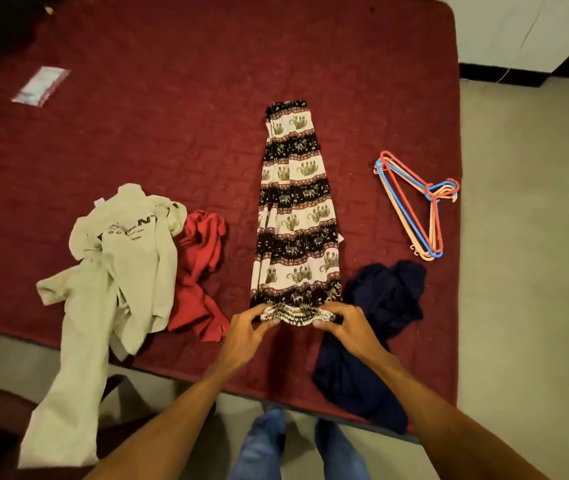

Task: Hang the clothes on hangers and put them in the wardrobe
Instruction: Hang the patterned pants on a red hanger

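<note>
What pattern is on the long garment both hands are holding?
Black and cream bands printed with elephants, on the patterned trousers; the head view, the only one, shows it clearly.

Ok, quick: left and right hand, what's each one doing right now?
Left hand: closed, pinching the elephant-print trousers at the waistband.
Right hand: closed, pinching the same trousers at the waistband.

We find a bed [172, 133] under a maroon quilted cover. Patterned trousers [297, 216] stretch away from both hands. Left of the left hand [245, 332] lie a red garment [200, 271] and a beige garment [120, 265] that droops over the edge. Right of the right hand [349, 327] lies a navy garment [380, 323], with plastic hangers [414, 209] beyond it. Far beyond the left hand is a clear packet [40, 86].
</note>
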